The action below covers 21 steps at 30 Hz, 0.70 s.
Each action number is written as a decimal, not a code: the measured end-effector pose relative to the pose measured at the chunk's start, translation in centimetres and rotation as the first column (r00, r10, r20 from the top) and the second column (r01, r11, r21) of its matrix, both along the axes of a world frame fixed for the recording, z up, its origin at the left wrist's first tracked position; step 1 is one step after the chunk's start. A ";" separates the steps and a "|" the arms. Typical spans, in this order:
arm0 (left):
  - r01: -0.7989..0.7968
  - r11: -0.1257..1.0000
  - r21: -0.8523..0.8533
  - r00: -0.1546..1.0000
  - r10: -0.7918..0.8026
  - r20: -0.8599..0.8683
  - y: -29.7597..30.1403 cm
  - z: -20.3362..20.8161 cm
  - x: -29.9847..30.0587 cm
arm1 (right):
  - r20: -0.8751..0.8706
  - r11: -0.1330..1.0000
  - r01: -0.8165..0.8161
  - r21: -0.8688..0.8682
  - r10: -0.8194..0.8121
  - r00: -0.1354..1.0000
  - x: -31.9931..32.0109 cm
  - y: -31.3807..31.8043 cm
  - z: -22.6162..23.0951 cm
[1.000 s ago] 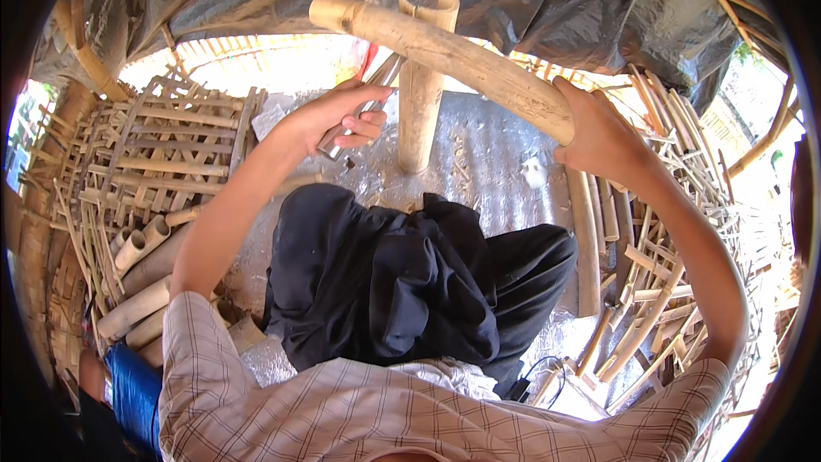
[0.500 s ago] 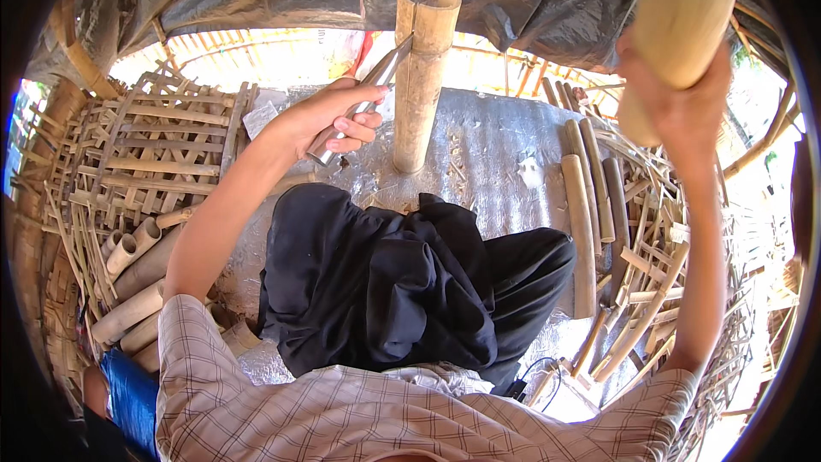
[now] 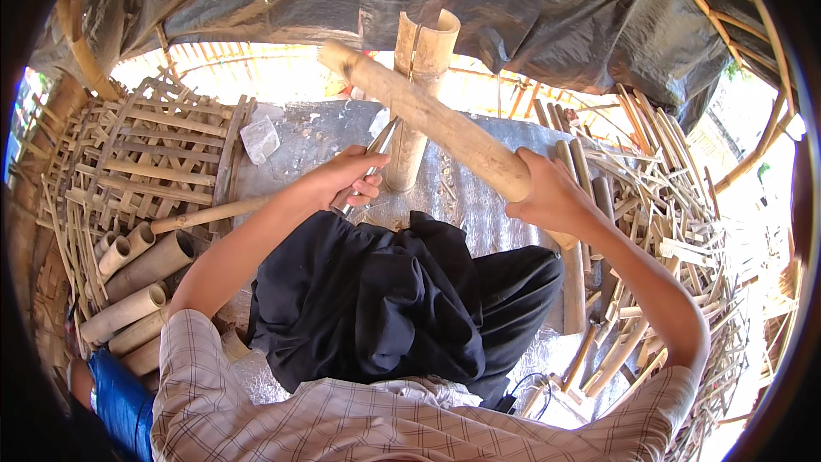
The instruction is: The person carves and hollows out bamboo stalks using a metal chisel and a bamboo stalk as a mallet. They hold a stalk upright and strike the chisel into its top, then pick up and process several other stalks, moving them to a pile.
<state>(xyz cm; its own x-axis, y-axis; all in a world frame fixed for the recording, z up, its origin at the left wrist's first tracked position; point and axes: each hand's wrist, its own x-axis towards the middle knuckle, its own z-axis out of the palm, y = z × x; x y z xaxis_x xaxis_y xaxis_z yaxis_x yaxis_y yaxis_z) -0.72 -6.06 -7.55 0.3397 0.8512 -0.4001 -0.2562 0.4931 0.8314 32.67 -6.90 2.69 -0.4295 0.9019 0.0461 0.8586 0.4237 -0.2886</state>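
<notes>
A split bamboo tube (image 3: 436,41) stands upright on the sheet in front of me, a slit running down from its open top. My left hand (image 3: 352,178) is closed round the handle of a metal knife (image 3: 386,135), whose blade slants up to the tube's side; the blade's far end is hidden. In my right hand (image 3: 552,192) is a thick wooden club (image 3: 440,127), gripped near its lower end. It lies slantwise across the view, in front of the tube, its far end up to the left. Whether it touches the knife I cannot tell.
Several bamboo tubes (image 3: 128,312) and a woven bamboo lattice (image 3: 158,154) are at the left. Bamboo lengths (image 3: 575,282) and a heap of split strips (image 3: 658,171) lie at the right. Dark sheeting (image 3: 547,8) hangs low across the far side. My crossed legs (image 3: 385,308) are near.
My right hand has swung the club down and leftward from high at the right, across the upright tube. My left hand, with the knife, sits lower and slightly right in view.
</notes>
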 end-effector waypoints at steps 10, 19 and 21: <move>-0.029 1.000 -0.006 0.996 0.029 0.081 1.3 -1.3 -1.5 | -0.534 0.873 0.049 0.486 0.252 0.807 -2.3 0.4 5.9; -0.012 0.990 -0.139 0.998 0.004 -0.057 -1.5 -7.3 0.1 | 0.068 0.989 0.026 -0.147 -0.016 0.998 1.3 0.3 -11.6; 0.031 0.989 -0.142 0.999 -0.027 0.032 -3.4 -7.4 0.1 | 0.087 0.993 0.043 -0.108 -0.034 0.996 1.4 0.3 -11.1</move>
<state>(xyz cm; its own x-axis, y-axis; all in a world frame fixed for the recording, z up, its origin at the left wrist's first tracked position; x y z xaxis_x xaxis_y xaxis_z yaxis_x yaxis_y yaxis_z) -0.67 -9.42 -14.90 0.3772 0.7760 -0.5056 -0.2637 0.6133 0.7445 34.10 -6.65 -8.42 -0.3926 0.9153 -0.0897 0.8971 0.3596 -0.2567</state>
